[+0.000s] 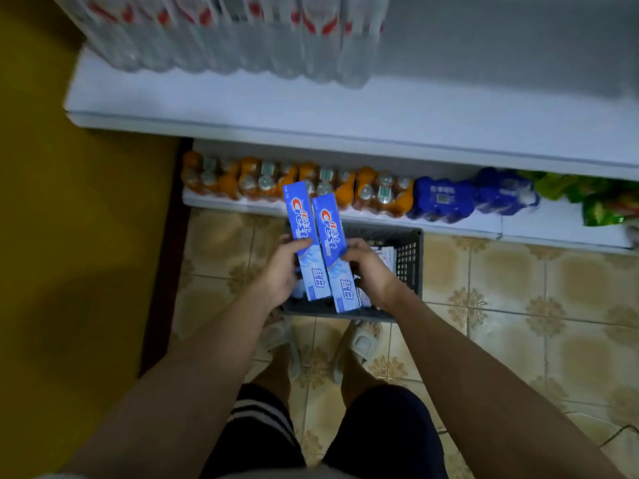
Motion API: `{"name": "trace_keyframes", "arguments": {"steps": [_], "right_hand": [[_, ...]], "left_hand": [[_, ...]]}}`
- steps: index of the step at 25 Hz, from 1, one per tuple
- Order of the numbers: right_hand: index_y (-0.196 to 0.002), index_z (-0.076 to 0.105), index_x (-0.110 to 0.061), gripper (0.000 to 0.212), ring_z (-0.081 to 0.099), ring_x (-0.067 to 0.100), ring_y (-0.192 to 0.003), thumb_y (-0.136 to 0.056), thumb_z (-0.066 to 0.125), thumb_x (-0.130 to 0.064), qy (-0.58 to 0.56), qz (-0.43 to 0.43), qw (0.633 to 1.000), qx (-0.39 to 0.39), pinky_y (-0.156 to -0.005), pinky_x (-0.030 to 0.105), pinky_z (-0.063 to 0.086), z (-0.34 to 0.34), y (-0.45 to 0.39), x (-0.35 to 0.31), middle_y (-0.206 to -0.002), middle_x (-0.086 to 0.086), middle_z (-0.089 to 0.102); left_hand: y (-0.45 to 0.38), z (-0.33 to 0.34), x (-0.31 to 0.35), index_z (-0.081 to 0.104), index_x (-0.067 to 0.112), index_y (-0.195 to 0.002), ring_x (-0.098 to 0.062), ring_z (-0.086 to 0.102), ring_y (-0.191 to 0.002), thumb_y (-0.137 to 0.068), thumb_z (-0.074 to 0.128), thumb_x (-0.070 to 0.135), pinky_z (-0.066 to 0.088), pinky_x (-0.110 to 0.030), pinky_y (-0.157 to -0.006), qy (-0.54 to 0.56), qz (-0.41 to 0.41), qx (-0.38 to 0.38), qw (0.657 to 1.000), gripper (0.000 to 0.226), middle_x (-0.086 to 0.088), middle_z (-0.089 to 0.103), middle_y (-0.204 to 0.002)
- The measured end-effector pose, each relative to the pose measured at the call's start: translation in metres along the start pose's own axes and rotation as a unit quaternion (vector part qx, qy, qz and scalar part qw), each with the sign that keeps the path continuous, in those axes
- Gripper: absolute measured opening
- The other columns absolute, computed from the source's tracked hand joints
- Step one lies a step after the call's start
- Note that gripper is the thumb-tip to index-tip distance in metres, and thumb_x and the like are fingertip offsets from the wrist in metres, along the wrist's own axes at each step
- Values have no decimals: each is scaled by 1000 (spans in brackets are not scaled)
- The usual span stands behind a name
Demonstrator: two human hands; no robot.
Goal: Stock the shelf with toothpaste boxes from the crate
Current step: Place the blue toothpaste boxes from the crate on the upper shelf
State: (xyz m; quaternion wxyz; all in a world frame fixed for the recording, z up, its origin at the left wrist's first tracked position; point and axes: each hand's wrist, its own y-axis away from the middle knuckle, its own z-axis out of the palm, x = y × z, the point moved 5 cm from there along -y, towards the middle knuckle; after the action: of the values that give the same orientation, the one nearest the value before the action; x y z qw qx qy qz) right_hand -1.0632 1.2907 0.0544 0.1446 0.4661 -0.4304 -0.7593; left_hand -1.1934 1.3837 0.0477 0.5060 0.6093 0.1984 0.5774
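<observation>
From the head camera, looking steeply down, the left hand [280, 271] grips the left toothpaste box [302, 236] with its thumb curled over the box's face and the other fingers hidden behind it. The right hand [368, 267] grips the right toothpaste box [334, 250] the same way, thumb on the front near the box's right edge, fingers wrapped behind. The two blue boxes stand side by side, long edges touching or nearly so, tilted with their upper ends toward the shelving, and they are held above the dark crate [411, 257].

Two boxes are held, one in each hand. More packages lie inside the crate under the hands, but they are too hidden to count. The crate sits on the tiled floor [518, 305], between the person's sandalled feet and the lower shelf [536, 229], its far rim just beside that shelf's front edge.

On the lower shelf, four wrapped packs of orange bottles [242, 181] stand in a row at the left, then two blue packs [446, 198], then green bags [601, 202] at the right. The upper shelf [345, 108] juts out over it; a wrapped block of clear bottles [224, 32] stands at its back left, with bare white surface in front of it and to the right. A yellow wall [69, 202] closes the left side.
</observation>
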Motion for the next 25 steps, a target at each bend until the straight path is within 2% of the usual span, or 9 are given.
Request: {"name": "trace_keyframes", "arguments": {"steps": [4, 6, 10, 13, 17, 19, 21, 23, 25], "right_hand": [[-103, 48, -14, 19, 68, 18, -77, -87, 55, -21, 47, -55, 997, -40, -65, 33, 51, 16, 76, -62, -93, 3, 67], [-109, 48, -18, 21, 71, 22, -85, -91, 60, -22, 100, -80, 990, -59, -68, 35, 55, 21, 105, -89, -102, 5, 68], [-118, 45, -19, 54, 73, 15, -87, -78, 81, -26, 232, -156, 959, -57, -68, 29, 59, 23, 150, -146, -108, 0, 69], [-117, 44, -17, 56, 74, 16, -86, -77, 82, -23, 289, -187, 936, -79, -69, 32, 61, 25, 175, -186, -104, 0, 71], [-117, 42, -16, 57, 72, 15, -82, -77, 82, -12, 409, -251, 870, -113, -70, 32, 61, 41, 210, -250, -105, 6, 71], [-121, 43, -15, 61, 71, 17, -87, -75, 83, -10, 451, -284, 839, -108, -80, 38, 60, 50, 230, -281, -105, 5, 71], [-122, 45, -15, 61, 70, 19, -93, -75, 83, -13, 499, -309, 802, -113, -83, 38, 59, 61, 250, -306, -108, 3, 70], [-119, 46, -19, 57, 71, 16, -93, -75, 83, -16, 533, -315, 776, -121, -81, 35, 60, 72, 270, -319, -108, -1, 70], [-116, 47, -22, 54, 72, 15, -92, -76, 83, -18, 530, -314, 779, -122, -78, 33, 61, 83, 285, -327, -106, -2, 71]], "left_hand": [[79, 14, 44, 51, 11, -120, -22, 68, -88, -90, 64, 8, 54, -33, -71, -5, 53, -36, 998, 33, -8, 69, -112], [110, 23, 66, 52, 13, -121, -24, 69, -91, -90, 62, 1, 57, -37, -71, 0, 80, -54, 995, 35, -10, 68, -117], [161, 50, 108, 53, 11, -128, -31, 68, -106, -89, 62, -2, 59, -44, -80, 10, 146, -98, 984, 43, -15, 67, -123], [195, 62, 138, 53, 5, -126, -32, 67, -108, -87, 66, 4, 59, -47, -83, 0, 180, -107, 978, 41, -18, 68, -121], [251, 46, 222, 62, 19, -108, -27, 69, -95, -82, 72, 15, 56, -51, -86, -18, 263, -61, 963, 28, -12, 71, -105], [280, 30, 267, 60, 22, -108, -22, 70, -91, -84, 71, 10, 60, -43, -75, -84, 299, -41, 950, 28, -10, 69, -106], [307, 20, 297, 62, 18, -115, -21, 70, -100, -82, 75, 13, 60, -36, -74, -237, 295, -46, 925, 36, -7, 69, -114], [332, 16, 313, 61, 17, -117, -18, 69, -105, -78, 80, 20, 59, -34, -77, -379, 277, -31, 882, 44, -3, 69, -114], [351, 16, 320, 59, 15, -113, -16, 70, -97, -76, 83, 27, 58, -31, -73, -480, 285, -4, 830, 45, -3, 71, -106]]}}
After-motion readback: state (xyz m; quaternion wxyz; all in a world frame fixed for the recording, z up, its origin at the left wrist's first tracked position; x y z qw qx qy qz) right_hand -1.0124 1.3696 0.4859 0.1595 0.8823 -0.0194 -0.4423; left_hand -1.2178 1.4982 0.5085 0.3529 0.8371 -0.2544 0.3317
